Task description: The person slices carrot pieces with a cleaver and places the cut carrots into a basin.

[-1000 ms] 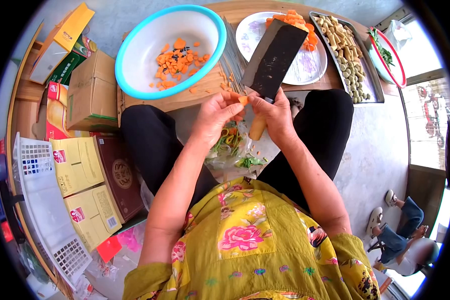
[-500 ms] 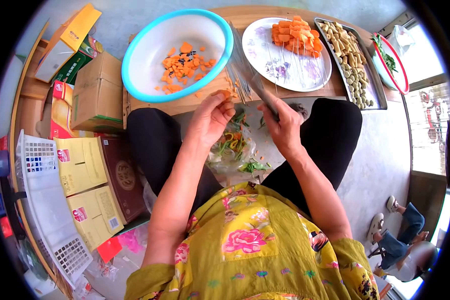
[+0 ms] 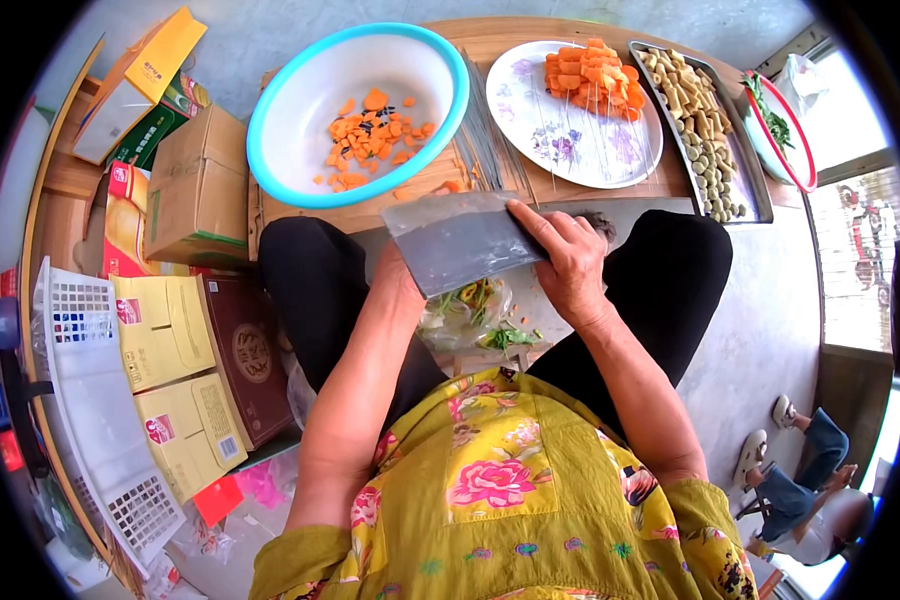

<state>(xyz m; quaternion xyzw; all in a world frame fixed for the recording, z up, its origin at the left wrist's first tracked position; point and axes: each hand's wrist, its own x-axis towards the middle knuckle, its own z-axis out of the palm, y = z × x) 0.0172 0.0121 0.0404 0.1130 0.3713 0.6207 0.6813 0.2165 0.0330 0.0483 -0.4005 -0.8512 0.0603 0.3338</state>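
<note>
My right hand (image 3: 573,265) grips a cleaver (image 3: 465,242), its index finger stretched along the blade. The broad grey blade lies nearly flat to my view, over the table's near edge. Behind it is my left hand (image 3: 398,275), with its fingers hidden. Orange carrot bits (image 3: 448,187) show just beyond the blade. A white basin with a blue rim (image 3: 257,140) holds cut carrot pieces (image 3: 375,138). Thin metal skewers (image 3: 484,135) lie between the basin and a flowered plate (image 3: 515,95), which bears a pile of skewered carrot slices (image 3: 595,80).
At the right, a metal tray (image 3: 760,195) holds tan and greenish pieces, beside a red-rimmed bowl (image 3: 812,165) with greens. Plastic bags with vegetable scraps (image 3: 470,310) are below my hands. Cardboard boxes (image 3: 195,190) stand left. Another person (image 3: 810,500) sits at lower right.
The cleaver has turned from edge-on to broadside and swung left, now covering my left fingers. My left hand has moved slightly down and left; its fingers were curled near an orange piece earlier.
</note>
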